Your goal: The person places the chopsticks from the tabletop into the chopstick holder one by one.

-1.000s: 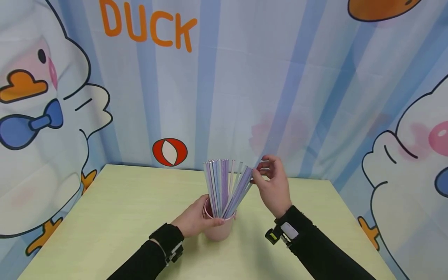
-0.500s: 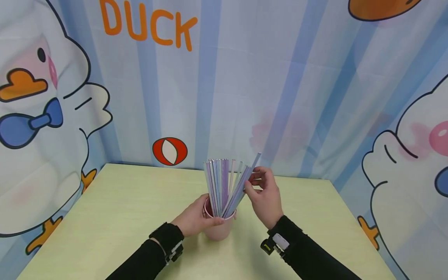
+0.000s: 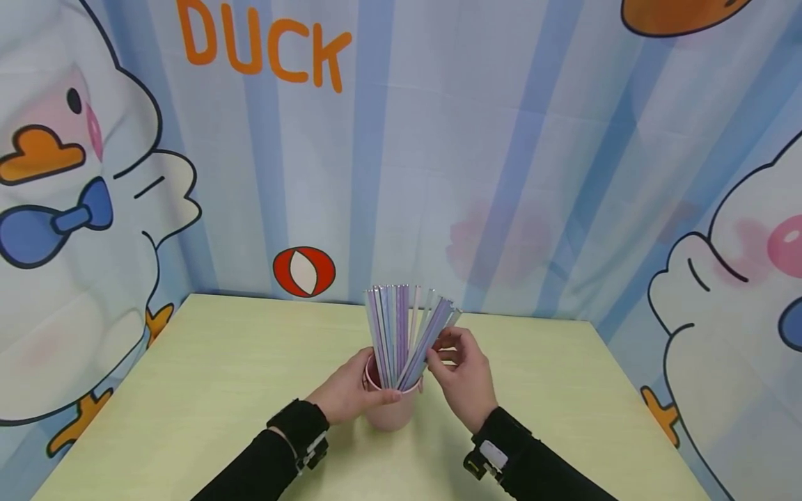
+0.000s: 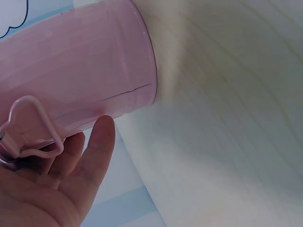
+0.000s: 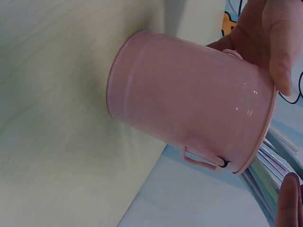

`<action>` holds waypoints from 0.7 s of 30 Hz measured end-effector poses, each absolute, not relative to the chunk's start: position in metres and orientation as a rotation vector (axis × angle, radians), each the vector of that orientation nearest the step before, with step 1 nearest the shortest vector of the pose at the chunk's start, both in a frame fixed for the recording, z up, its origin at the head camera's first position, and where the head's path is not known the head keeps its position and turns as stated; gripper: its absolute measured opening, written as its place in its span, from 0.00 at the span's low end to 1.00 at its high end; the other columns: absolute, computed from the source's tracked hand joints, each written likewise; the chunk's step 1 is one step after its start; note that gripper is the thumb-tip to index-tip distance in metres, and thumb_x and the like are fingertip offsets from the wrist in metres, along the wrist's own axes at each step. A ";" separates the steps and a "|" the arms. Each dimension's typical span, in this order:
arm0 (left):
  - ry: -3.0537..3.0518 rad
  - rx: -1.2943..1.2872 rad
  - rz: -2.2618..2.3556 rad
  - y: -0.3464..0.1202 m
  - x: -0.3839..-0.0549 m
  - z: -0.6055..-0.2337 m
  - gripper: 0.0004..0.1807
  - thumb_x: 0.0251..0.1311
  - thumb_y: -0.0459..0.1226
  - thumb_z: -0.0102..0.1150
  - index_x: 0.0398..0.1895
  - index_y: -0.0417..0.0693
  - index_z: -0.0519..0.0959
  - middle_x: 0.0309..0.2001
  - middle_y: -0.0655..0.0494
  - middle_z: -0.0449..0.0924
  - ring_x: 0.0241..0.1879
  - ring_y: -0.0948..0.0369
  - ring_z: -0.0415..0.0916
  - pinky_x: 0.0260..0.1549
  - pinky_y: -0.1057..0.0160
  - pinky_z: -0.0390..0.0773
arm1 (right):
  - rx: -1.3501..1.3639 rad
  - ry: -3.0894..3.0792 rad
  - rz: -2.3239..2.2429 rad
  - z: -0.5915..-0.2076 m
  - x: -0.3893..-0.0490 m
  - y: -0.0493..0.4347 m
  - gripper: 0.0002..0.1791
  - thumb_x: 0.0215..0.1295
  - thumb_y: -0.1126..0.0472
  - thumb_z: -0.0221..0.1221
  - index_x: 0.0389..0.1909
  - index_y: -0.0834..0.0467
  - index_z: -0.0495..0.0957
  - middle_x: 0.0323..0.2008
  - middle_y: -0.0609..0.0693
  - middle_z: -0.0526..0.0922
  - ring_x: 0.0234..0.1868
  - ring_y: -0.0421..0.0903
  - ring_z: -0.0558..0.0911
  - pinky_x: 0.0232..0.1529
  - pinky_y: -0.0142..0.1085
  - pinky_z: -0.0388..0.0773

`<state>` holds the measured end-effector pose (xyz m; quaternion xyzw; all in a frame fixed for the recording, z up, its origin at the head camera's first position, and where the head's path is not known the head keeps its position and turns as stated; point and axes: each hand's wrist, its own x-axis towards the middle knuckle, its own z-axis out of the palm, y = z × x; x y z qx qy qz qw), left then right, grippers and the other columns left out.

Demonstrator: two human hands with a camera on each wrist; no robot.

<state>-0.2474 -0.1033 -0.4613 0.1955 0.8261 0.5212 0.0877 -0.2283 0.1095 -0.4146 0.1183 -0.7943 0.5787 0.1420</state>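
Note:
A small pink metal bucket (image 3: 390, 417) with looped handles stands upright on the table, filled with a bunch of straws (image 3: 390, 334) in purple, blue and clear tints. My left hand (image 3: 352, 394) grips the bucket from its left side, the thumb over the front of the rim. At the bucket's right, my right hand (image 3: 466, 379) pinches a pale straw (image 3: 454, 317) that leans outward from the bunch, its top showing above the fingers. In the right wrist view, the bucket (image 5: 189, 99) shows its front, with straws (image 5: 272, 163) at its mouth near my right fingertips.
The bucket stands on a pale yellow table (image 3: 250, 362). Behind the table's far edge hangs a striped blue and white curtain (image 3: 432, 174) printed with cartoon ducks. Each wrist wears a black band with a small device.
My right hand has come down and left toward the bucket, lowering the straw among the others. My left hand and the bucket stay in place.

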 end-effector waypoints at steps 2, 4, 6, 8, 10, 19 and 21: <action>2.460 0.583 1.547 -0.104 -0.247 -0.461 0.51 0.47 0.56 0.71 0.72 0.52 0.58 0.66 0.52 0.68 0.61 0.54 0.70 0.62 0.44 0.68 | 0.336 -2.302 1.681 -0.418 -0.227 0.110 0.16 0.63 0.67 0.63 0.50 0.60 0.71 0.40 0.54 0.80 0.39 0.47 0.85 0.40 0.36 0.86; 2.463 0.582 1.542 -0.104 -0.248 -0.461 0.51 0.47 0.57 0.71 0.72 0.52 0.58 0.66 0.52 0.68 0.61 0.54 0.70 0.62 0.44 0.68 | 0.339 -2.296 1.696 -0.421 -0.227 0.110 0.16 0.63 0.68 0.63 0.49 0.61 0.71 0.40 0.55 0.80 0.39 0.48 0.85 0.39 0.35 0.86; 2.466 0.582 1.538 -0.104 -0.248 -0.461 0.51 0.47 0.57 0.71 0.72 0.53 0.58 0.66 0.52 0.68 0.61 0.54 0.70 0.62 0.44 0.68 | 0.347 -2.286 1.704 -0.424 -0.227 0.111 0.16 0.62 0.68 0.63 0.49 0.61 0.71 0.40 0.55 0.80 0.39 0.49 0.85 0.38 0.35 0.86; 2.468 0.585 1.538 -0.104 -0.249 -0.461 0.51 0.47 0.57 0.71 0.72 0.53 0.58 0.66 0.53 0.68 0.61 0.54 0.70 0.62 0.44 0.68 | 0.362 -2.283 1.699 -0.427 -0.229 0.112 0.16 0.62 0.68 0.63 0.49 0.62 0.71 0.40 0.55 0.80 0.38 0.49 0.85 0.38 0.35 0.86; 2.468 0.589 1.540 -0.105 -0.250 -0.462 0.50 0.48 0.56 0.71 0.72 0.53 0.58 0.66 0.53 0.68 0.61 0.54 0.70 0.62 0.44 0.68 | 0.363 -2.292 1.688 -0.429 -0.230 0.113 0.16 0.62 0.68 0.63 0.49 0.62 0.71 0.39 0.55 0.80 0.38 0.49 0.85 0.38 0.35 0.86; 2.469 0.568 1.544 -0.104 -0.248 -0.464 0.50 0.47 0.57 0.70 0.72 0.54 0.57 0.66 0.53 0.68 0.61 0.54 0.70 0.62 0.43 0.68 | 0.327 -2.391 1.630 -0.438 -0.229 0.123 0.17 0.62 0.65 0.65 0.49 0.61 0.72 0.39 0.54 0.82 0.37 0.49 0.85 0.41 0.39 0.86; 2.459 0.579 1.553 -0.104 -0.247 -0.465 0.50 0.48 0.56 0.70 0.73 0.54 0.57 0.66 0.53 0.68 0.61 0.54 0.70 0.63 0.43 0.67 | 0.324 -2.424 1.584 -0.440 -0.228 0.127 0.17 0.61 0.64 0.65 0.49 0.60 0.72 0.38 0.52 0.82 0.37 0.47 0.85 0.41 0.41 0.85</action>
